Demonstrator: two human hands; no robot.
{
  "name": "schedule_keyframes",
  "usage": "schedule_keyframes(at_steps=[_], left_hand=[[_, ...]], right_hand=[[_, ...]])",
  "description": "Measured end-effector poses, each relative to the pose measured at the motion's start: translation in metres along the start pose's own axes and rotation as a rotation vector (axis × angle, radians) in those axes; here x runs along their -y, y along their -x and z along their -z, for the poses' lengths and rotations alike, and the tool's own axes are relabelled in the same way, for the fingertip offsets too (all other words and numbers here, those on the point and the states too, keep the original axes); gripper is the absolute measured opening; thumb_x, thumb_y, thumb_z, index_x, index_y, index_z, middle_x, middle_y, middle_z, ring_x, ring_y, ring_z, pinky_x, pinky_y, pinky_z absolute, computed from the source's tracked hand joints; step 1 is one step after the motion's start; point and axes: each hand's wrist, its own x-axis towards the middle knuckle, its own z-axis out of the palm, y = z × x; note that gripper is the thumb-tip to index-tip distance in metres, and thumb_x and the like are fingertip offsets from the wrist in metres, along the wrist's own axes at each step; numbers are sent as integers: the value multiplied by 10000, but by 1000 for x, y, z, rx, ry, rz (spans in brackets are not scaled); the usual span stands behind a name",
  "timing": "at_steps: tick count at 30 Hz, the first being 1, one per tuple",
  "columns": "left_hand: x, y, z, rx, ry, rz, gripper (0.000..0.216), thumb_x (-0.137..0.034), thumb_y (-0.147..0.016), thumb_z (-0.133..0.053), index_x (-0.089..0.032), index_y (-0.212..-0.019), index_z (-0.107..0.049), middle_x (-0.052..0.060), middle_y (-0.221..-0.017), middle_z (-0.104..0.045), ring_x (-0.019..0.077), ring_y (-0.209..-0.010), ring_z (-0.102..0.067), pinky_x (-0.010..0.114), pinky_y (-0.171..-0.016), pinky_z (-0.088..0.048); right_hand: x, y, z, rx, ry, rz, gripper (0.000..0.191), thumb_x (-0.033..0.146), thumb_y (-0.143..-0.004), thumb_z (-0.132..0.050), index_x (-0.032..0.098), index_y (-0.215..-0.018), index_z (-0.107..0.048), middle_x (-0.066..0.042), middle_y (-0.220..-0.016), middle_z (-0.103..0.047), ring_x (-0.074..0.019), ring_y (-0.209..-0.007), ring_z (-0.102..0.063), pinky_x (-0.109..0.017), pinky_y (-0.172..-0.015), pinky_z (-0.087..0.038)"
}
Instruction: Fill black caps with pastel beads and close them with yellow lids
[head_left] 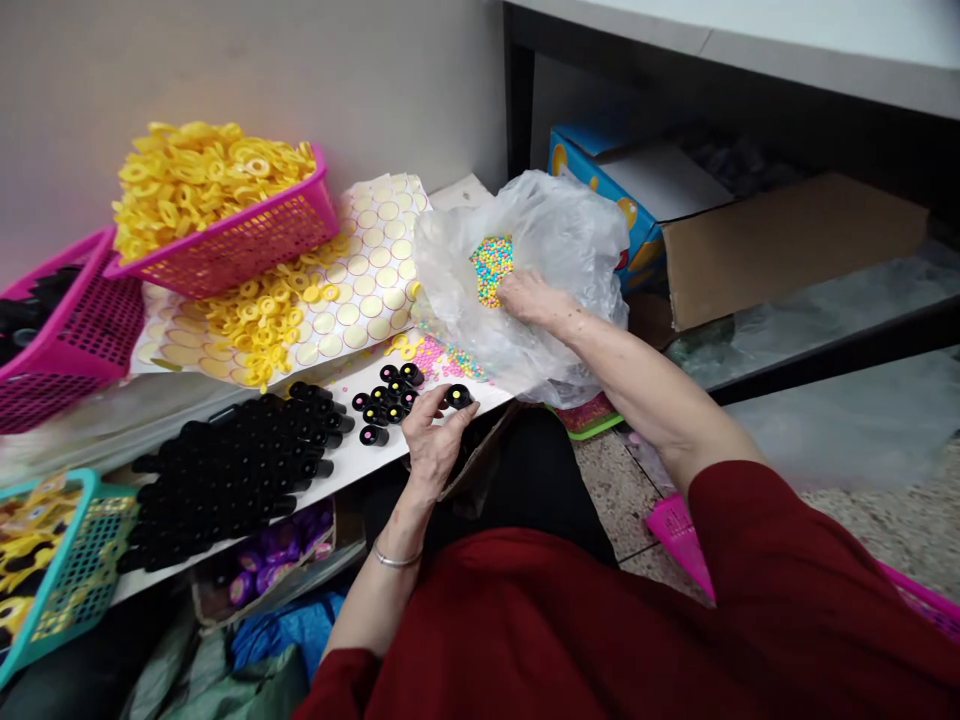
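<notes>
My left hand [431, 445] pinches a small black cylindrical cap [458, 397] with a yellow dot in its open top, just over the front edge of the white work surface. My right hand [529, 297] reaches into a clear plastic bag [559, 225], its bent fingers at a heap of small coloured beads [493, 265]; what they grip, if anything, is hidden. Left of my left hand stand several black caps [379, 395] with pink or yellow dots inside. Loose pink and mixed beads [431, 357] lie between them and the bag.
Many black caps [225, 470] lie massed on the left. Behind them, yellow rings [259, 315] spill over a sticker sheet [375, 250] beside a full pink basket [247, 240]. A teal basket [86, 570] is at lower left, an open cardboard box [795, 240] at right.
</notes>
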Motion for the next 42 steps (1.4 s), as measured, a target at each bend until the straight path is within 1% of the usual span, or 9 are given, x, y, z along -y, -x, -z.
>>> schedule_keyframes(at_steps=[3,6,9,12,15,22,28,34,42], left_hand=[[0,-5,-3,6,38,30,326,-367,-628,-791,-196,-898,-725,12,-800,-678,118,-659,-556,258,-613,-470],[-4,-16,-9,28,103,62,350,-360,-595,-799,-192,-892,-722,14,-812,-686,105,-614,-534,256,-591,-470],[-10,-32,-19,116,153,32,323,-318,-589,-787,-192,-879,-717,17,-819,-698,120,-651,-560,259,-602,-471],[-16,-49,-32,195,177,-13,284,-245,-618,-740,-194,-896,-713,23,-833,-705,142,-720,-586,264,-630,-471],[-22,-61,-46,248,203,-9,297,-182,-616,-702,-185,-912,-709,29,-846,-705,132,-676,-569,257,-602,-455],[-37,-76,-65,333,234,20,279,-165,-627,-669,-173,-904,-695,-3,-776,-669,91,-559,-492,230,-543,-418],[-36,-84,-78,323,190,-4,280,-167,-616,-664,-170,-895,-691,13,-811,-683,139,-672,-559,269,-637,-456],[-36,-85,-83,327,209,88,291,-158,-583,-669,-153,-873,-693,-6,-756,-658,93,-560,-474,244,-575,-398],[-39,-81,-79,358,264,128,272,-180,-599,-675,-158,-870,-691,-7,-781,-664,110,-647,-530,248,-662,-429]], right_hand=[[-9,-6,0,26,-245,50,147,75,-618,-561,153,-661,-677,-40,-657,-631,-179,-703,-538,-283,-661,-365],[-14,4,2,-104,-651,24,110,151,-594,-581,152,-651,-675,23,-569,-549,-120,-590,-451,-258,-591,-337],[-10,24,4,-185,-982,-39,183,250,-553,-656,143,-700,-679,53,-543,-490,-98,-551,-398,-250,-555,-314],[0,45,11,-208,-1127,-26,248,313,-529,-711,147,-707,-665,50,-577,-506,-95,-567,-399,-244,-552,-310],[9,60,21,-201,-1146,5,237,315,-533,-735,154,-684,-651,56,-568,-475,-86,-556,-366,-242,-540,-288],[11,73,37,-231,-991,172,145,293,-658,-662,168,-731,-676,18,-680,-544,-105,-606,-417,-264,-594,-347],[8,71,43,-284,-537,236,192,143,-720,-519,181,-790,-694,-41,-831,-606,-181,-832,-521,-308,-766,-403],[20,79,57,-245,-61,264,244,85,-779,-452,174,-798,-678,-81,-910,-606,-205,-828,-444,-315,-659,-312],[29,80,56,-233,94,280,243,75,-820,-437,169,-817,-662,-96,-879,-592,-225,-841,-413,-314,-641,-299]])
